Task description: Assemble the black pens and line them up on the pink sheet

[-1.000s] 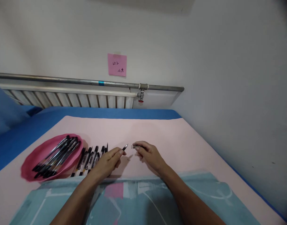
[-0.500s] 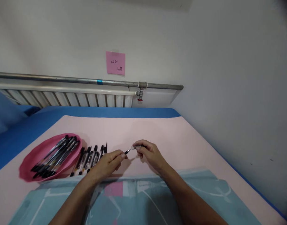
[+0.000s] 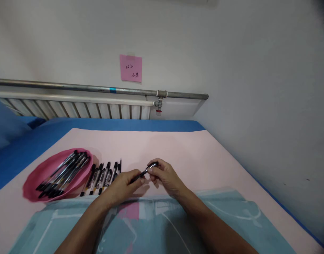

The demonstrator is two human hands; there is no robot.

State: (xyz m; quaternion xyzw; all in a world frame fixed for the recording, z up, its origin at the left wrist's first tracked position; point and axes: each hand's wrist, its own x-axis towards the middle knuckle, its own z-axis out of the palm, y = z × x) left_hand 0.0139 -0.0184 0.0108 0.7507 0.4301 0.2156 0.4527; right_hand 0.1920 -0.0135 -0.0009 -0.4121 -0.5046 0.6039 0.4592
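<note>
Between my hands is a black pen [image 3: 143,173], tilted up to the right. My left hand [image 3: 122,183] is closed round its lower part. With thumb and fingers, my right hand [image 3: 165,176] pinches the black pen cap [image 3: 153,164] at the upper end. Cap and pen now form one line; how far the cap is pushed on, I cannot tell. Left of my left hand lies a row of pens and loose caps [image 3: 100,179], partly hidden by that hand. Several capped pens [image 3: 65,174] lie in a pink oval basket [image 3: 29,185] at the far left.
A pale pink surface [image 3: 177,144] with a blue border [image 3: 140,125] lies under everything. A teal patterned cloth [image 3: 151,229] covers the near edge. Behind are a radiator [image 3: 93,110] and a metal pipe [image 3: 85,87]; a wall [image 3: 270,106] stands at the right.
The pen tip was bare, with the cap just in front of it. Now the cap is over the tip, and my hands are slightly closer together.
</note>
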